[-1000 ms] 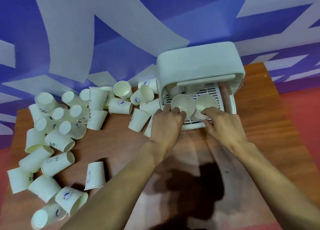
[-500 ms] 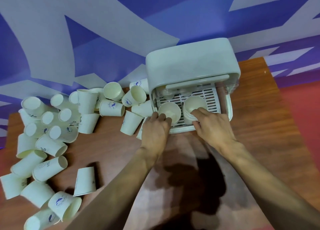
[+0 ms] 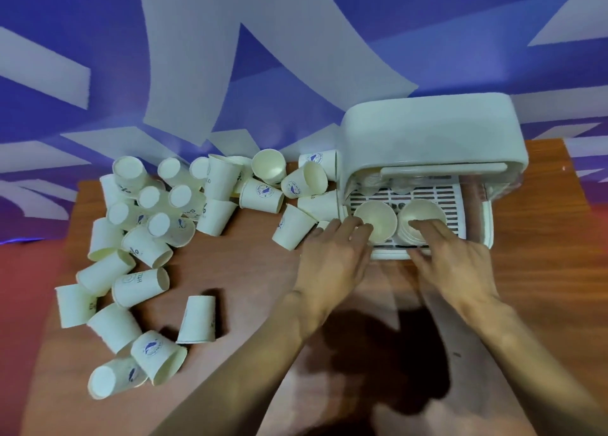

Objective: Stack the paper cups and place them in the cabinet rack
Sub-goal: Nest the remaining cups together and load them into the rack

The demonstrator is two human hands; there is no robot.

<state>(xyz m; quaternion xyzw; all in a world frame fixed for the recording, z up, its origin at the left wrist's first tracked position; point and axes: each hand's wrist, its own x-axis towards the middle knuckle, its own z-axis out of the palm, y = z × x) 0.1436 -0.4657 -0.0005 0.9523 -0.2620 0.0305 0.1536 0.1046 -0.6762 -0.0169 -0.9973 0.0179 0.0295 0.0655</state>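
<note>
on the slatted plastic rack [image 3: 459, 196] of the rounded white cabinet [image 3: 427, 133], the left stack [image 3: 378, 217] and right stack [image 3: 424, 210] of tapered paper cups stood upright, side by side. the left hand [image 3: 332, 261] was released, straight fingertips touching the left stack's rim. the right hand [image 3: 457, 268], also grasping nothing, rested blurred straight fingers on the right stack. loose cups [image 3: 148, 238] littered the wood-grain table [image 3: 246, 271].

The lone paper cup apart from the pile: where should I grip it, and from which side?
Pinch the lone cup across its side wall from above, fingers on its two flanks. It seems to lie on its side, mouth toward the person, with bare table on both flanks.
</note>
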